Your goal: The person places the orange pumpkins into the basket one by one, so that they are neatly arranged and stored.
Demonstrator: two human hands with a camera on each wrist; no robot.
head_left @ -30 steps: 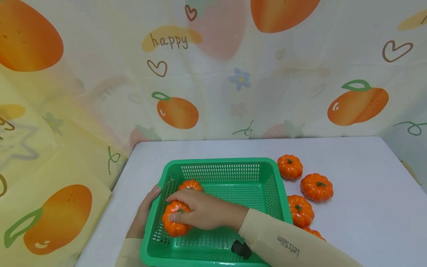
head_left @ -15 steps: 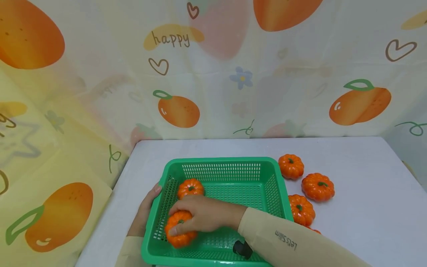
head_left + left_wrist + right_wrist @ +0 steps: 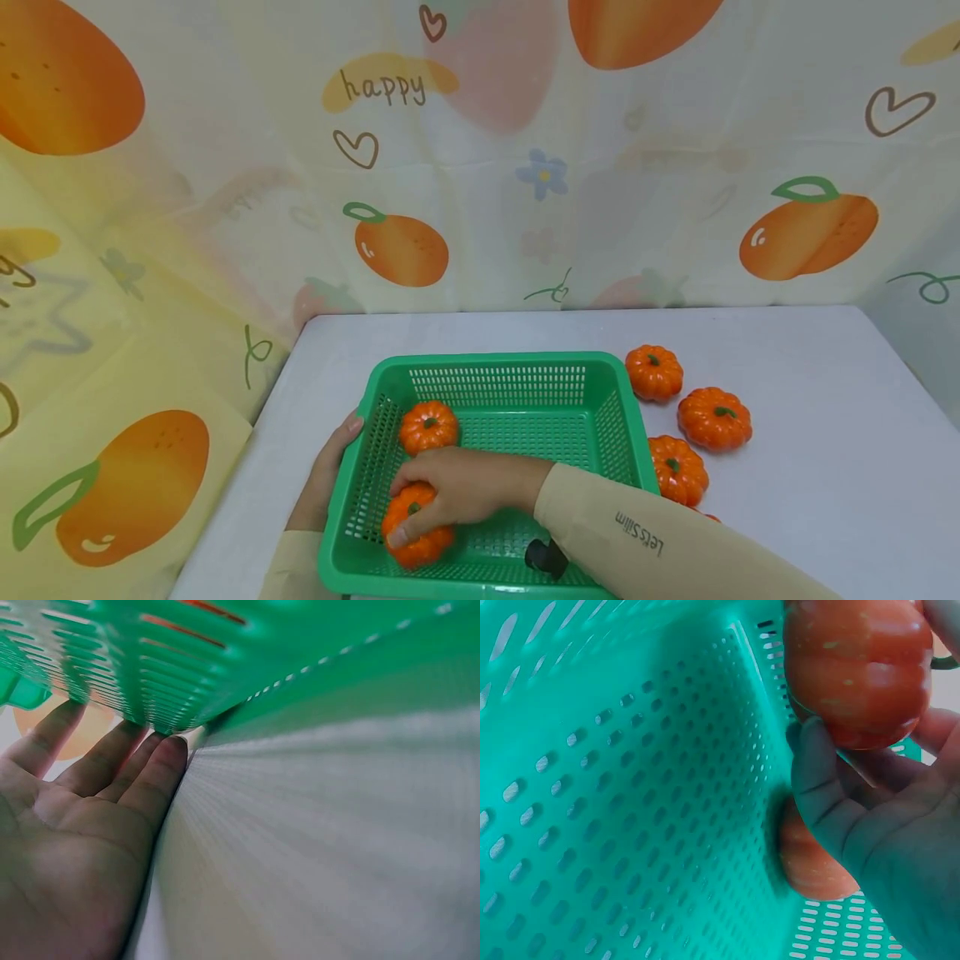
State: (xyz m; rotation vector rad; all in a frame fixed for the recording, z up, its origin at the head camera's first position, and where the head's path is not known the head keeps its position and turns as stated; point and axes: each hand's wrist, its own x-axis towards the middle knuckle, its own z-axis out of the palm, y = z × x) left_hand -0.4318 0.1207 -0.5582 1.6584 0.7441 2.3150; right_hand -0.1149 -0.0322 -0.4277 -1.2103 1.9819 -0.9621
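My right hand (image 3: 457,492) grips a small orange pumpkin (image 3: 420,546) with a green stem, inside the near left part of a green plastic basket (image 3: 637,433). In the right wrist view the fingers curl round the held pumpkin (image 3: 859,671), and a second pumpkin (image 3: 814,859) shows beyond the hand. That second pumpkin (image 3: 428,427) sits at the basket's far left, behind my right hand. Outside the basket's left wall is my left hand (image 3: 332,458). Its straight fingers (image 3: 105,761) touch the slotted wall (image 3: 112,660) from outside in the left wrist view.
Several more pumpkins lie on the white table (image 3: 817,467) along the basket's right side, among them one pumpkin (image 3: 715,418) farthest right. The nearest is mostly hidden by the sleeve (image 3: 637,533). A fruit-print cloth (image 3: 480,183) hangs behind the table.
My right hand and its pumpkin have moved toward the near side of the basket and slightly right, uncovering the far left pumpkin. My left hand has stayed at the wall.
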